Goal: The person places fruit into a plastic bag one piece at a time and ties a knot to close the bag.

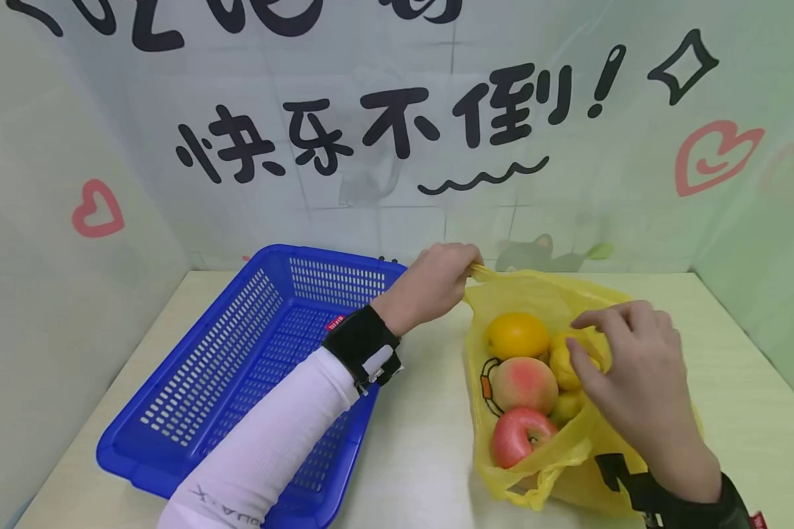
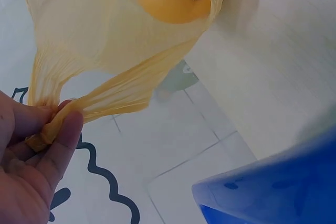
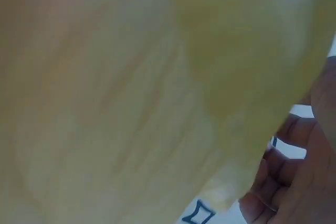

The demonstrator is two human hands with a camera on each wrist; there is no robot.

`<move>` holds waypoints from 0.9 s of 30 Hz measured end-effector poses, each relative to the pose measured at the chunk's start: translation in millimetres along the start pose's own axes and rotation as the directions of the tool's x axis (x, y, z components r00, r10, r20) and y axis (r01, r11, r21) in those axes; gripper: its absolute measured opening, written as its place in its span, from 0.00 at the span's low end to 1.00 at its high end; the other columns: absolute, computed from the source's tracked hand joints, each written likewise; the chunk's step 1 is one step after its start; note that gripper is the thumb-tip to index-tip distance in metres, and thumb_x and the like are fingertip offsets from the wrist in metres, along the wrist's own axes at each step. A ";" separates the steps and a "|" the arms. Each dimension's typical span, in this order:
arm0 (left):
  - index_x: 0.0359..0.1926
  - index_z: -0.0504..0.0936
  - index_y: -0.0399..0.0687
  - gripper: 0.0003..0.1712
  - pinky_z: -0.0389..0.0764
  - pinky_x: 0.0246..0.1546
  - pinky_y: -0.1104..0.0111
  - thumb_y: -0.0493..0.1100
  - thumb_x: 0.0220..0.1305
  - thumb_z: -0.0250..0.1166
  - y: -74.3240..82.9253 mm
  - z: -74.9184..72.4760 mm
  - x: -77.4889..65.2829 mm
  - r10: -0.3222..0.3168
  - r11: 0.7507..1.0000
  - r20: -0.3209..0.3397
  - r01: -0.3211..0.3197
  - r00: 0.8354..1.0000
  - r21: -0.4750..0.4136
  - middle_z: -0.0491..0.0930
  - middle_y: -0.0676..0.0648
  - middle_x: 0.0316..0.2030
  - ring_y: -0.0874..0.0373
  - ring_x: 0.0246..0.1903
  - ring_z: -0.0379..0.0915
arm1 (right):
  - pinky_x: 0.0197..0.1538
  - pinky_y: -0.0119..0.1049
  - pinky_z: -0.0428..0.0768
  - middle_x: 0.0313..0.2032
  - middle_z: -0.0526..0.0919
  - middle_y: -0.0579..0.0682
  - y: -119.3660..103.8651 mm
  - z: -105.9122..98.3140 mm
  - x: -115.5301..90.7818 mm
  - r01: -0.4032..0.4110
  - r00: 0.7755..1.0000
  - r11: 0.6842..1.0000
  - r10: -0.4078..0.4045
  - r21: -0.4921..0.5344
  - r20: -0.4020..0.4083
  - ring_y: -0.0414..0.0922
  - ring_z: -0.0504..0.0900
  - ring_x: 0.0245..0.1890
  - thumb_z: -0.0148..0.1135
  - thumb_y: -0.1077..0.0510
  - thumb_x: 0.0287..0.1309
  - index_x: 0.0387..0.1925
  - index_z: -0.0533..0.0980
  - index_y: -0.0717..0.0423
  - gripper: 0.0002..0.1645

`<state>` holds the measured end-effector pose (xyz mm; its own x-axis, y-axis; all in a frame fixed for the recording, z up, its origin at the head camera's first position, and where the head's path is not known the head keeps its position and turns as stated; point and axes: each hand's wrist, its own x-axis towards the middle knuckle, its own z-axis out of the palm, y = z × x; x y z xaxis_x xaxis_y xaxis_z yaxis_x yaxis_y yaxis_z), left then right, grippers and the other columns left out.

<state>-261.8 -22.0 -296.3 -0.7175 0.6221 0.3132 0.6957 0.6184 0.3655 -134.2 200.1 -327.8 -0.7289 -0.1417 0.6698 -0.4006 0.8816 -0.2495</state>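
My left hand (image 1: 433, 286) pinches the gathered handle of a thin yellow plastic bag (image 1: 536, 283) and pulls it up at the far left corner. In the left wrist view, the twisted handle (image 2: 113, 95) runs between thumb and fingers. Inside the bag's wide mouth lie an orange (image 1: 517, 336), a peach (image 1: 525, 383), a red apple (image 1: 519, 438) and yellow fruit (image 1: 562, 361) partly hidden. My right hand (image 1: 642, 375) hovers over the bag's right side, fingers loosely bent and holding nothing. The bag's film (image 3: 131, 103) fills most of the right wrist view.
A blue plastic basket (image 1: 205, 371) with slotted walls stands left of the bag, under my left forearm. A red label (image 1: 335, 322) shows inside it. A black cord with an orange piece (image 1: 486, 387) lies beside the peach. The pale table (image 1: 423, 441) meets a printed wall sheet behind.
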 end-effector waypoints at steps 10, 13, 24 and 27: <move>0.45 0.81 0.41 0.10 0.82 0.49 0.69 0.36 0.74 0.53 3.3 5.6 -3.1 -0.029 0.999 0.068 0.026 0.997 0.047 0.84 0.46 0.41 0.55 0.39 0.79 | 0.44 0.34 0.73 0.35 0.74 0.36 -37.1 26.5 -15.3 0.110 0.709 0.980 -0.196 0.168 0.677 0.35 0.70 0.35 0.67 0.42 0.58 0.37 0.78 0.43 0.13; 0.45 0.81 0.41 0.09 0.82 0.49 0.70 0.37 0.73 0.54 3.3 6.5 -4.0 -0.034 0.999 0.086 0.031 0.996 0.033 0.84 0.46 0.41 0.55 0.38 0.78 | 0.35 0.28 0.73 0.35 0.72 0.37 -36.3 31.3 -19.4 0.049 0.590 0.974 -0.206 0.220 0.781 0.32 0.66 0.28 0.68 0.36 0.54 0.40 0.78 0.47 0.23; 0.42 0.83 0.38 0.09 0.83 0.46 0.68 0.37 0.72 0.57 4.4 4.5 -6.6 -0.063 0.997 0.066 0.059 0.996 0.056 0.84 0.43 0.38 0.54 0.36 0.77 | 0.26 0.28 0.65 0.18 0.68 0.34 -45.2 19.0 -25.7 -0.090 0.336 0.981 -0.130 0.169 0.933 0.33 0.66 0.21 0.77 0.50 0.34 0.15 0.73 0.36 0.17; 0.42 0.83 0.37 0.09 0.82 0.46 0.68 0.38 0.71 0.58 4.3 2.8 -8.6 -0.107 0.993 0.067 0.103 0.992 0.066 0.83 0.42 0.37 0.53 0.35 0.76 | 0.24 0.27 0.64 0.16 0.65 0.33 -43.0 18.6 -25.6 -0.067 0.367 0.969 -0.197 0.237 0.909 0.31 0.63 0.18 0.73 0.61 0.35 0.13 0.73 0.38 0.17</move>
<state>-252.6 -23.4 -299.9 -0.7839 0.5833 0.2128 0.6192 0.7091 0.3372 -108.6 157.4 -347.2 -0.6931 -0.6349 -0.3414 -0.4709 0.7573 -0.4524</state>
